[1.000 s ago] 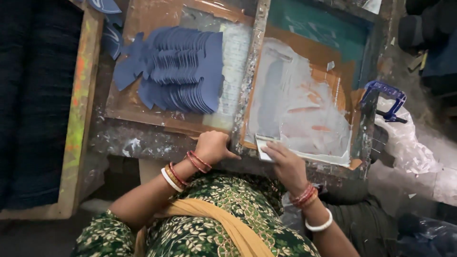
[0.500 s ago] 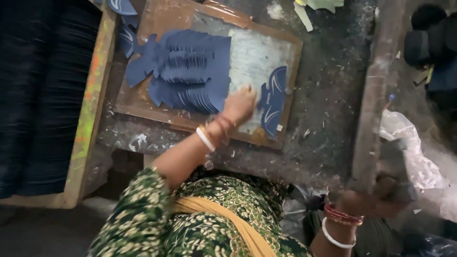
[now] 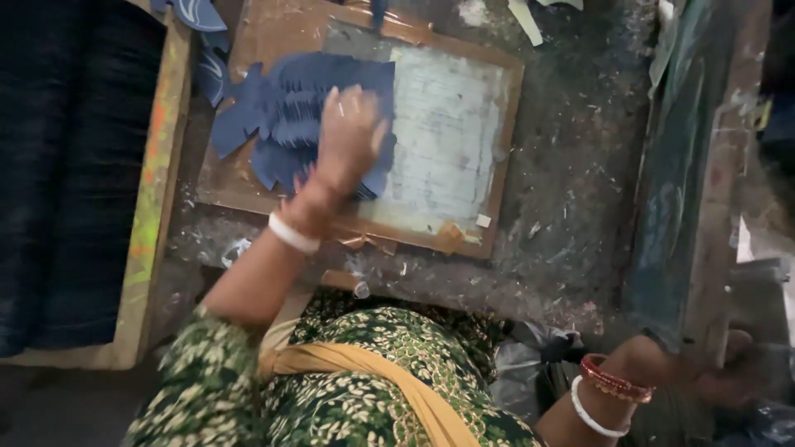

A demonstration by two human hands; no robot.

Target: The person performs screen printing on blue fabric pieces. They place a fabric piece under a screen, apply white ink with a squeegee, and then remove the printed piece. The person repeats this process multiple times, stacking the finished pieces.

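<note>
My left hand [image 3: 348, 136] lies flat, palm down, on a pile of dark blue cut pieces [image 3: 277, 112]. The pile sits on the left half of a brown wooden board [image 3: 248, 194] with a pale grey plate [image 3: 443, 136] in its middle. The plate is bare. My right hand [image 3: 662, 360] grips the near end of a wooden printing screen frame [image 3: 704, 165], which is swung up on edge at the right. Both wrists wear white and red bangles.
A stained grey worktop [image 3: 571, 190] surrounds the board. Tall dark stacks [image 3: 66, 165] fill a paint-smeared wooden tray [image 3: 153, 190] on the left. More blue pieces [image 3: 195, 12] lie at the top left. Crumpled plastic [image 3: 517, 360] sits beside my lap.
The screen went from lying flat over the plate to raised at the right in my right hand. My left hand took a blue piece off the plate and moved left onto the pile.
</note>
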